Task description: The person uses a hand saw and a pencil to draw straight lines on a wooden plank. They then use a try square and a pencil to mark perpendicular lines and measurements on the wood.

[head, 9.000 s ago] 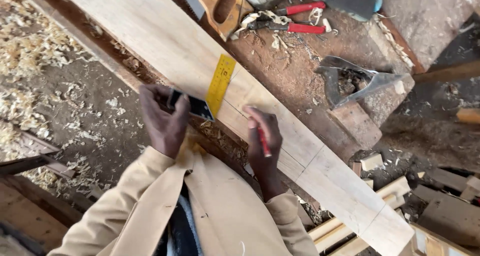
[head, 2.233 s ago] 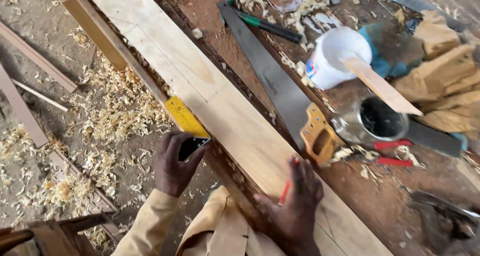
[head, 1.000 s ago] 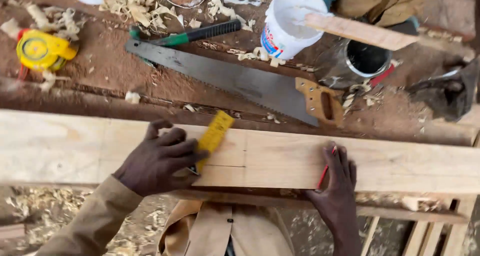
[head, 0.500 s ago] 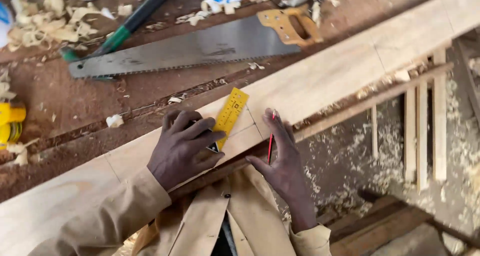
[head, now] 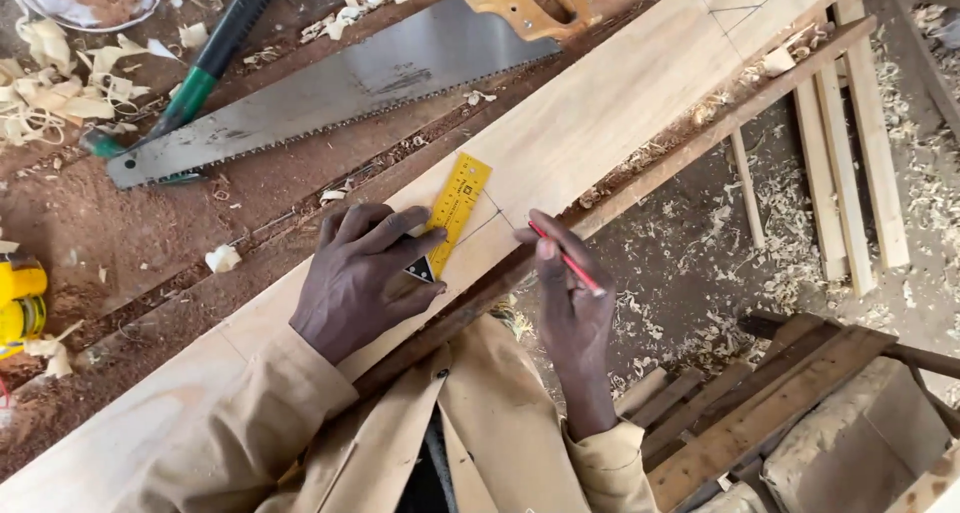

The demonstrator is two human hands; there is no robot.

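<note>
A long pale wooden plank (head: 620,103) lies slantwise across a brown workbench (head: 90,233). My left hand (head: 360,278) presses a try square with a yellow blade (head: 457,198) flat on the plank, blade pointing across it. My right hand (head: 565,293) grips a red pencil (head: 567,260) with its tip near a pencil line on the plank, just right of the blade.
A hand saw (head: 330,83) with a wooden handle lies on the bench beyond the plank, beside a green-and-black handled tool (head: 205,63). A yellow tape measure (head: 18,298) sits at the left edge. Wood strips (head: 850,143) and shavings cover the ground at right.
My right hand has turned from lying flat on the plank to holding the pencil with its tip at the line. The view has shifted; my left hand still holds the square down.
</note>
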